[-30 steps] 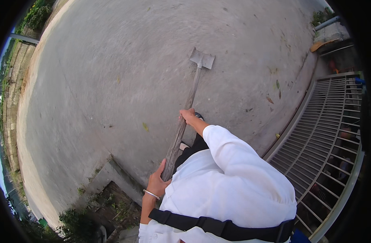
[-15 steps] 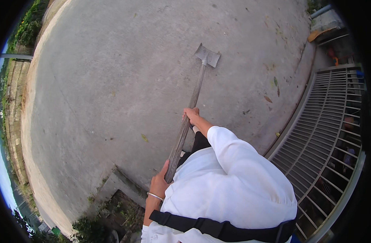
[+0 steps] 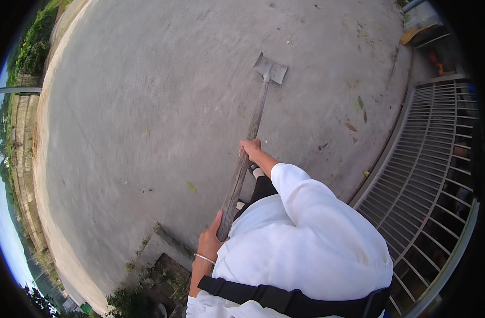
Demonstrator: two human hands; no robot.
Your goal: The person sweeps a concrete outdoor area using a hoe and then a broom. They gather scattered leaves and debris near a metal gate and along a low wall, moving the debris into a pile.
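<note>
A shovel point(image 3: 243, 161) with a weathered wooden handle slants up and away from me. Its wide grey metal blade point(image 3: 271, 69) is at the far end, on or just over the concrete; whether it touches cannot be told. My right hand point(image 3: 250, 147) is closed round the middle of the handle. Lower down, my left hand point(image 3: 208, 239), with a silver bangle at the wrist, grips near the handle's butt end, its thumb laid along the wood. Part of the left hand's fingers is hidden behind the handle and my white shirt.
Grey concrete ground point(image 3: 136, 106) spreads ahead and left. Several fallen leaves point(image 3: 351, 127) lie on the right, near a metal barred gate point(image 3: 412, 169). A low concrete kerb point(image 3: 171, 241) with plants stands at lower left. My shoe point(image 3: 254, 168) shows beside the handle.
Leaves and kerb sit slightly lower in the view, so I and the shovel have shifted a little forward. Both hands keep their places on the handle.
</note>
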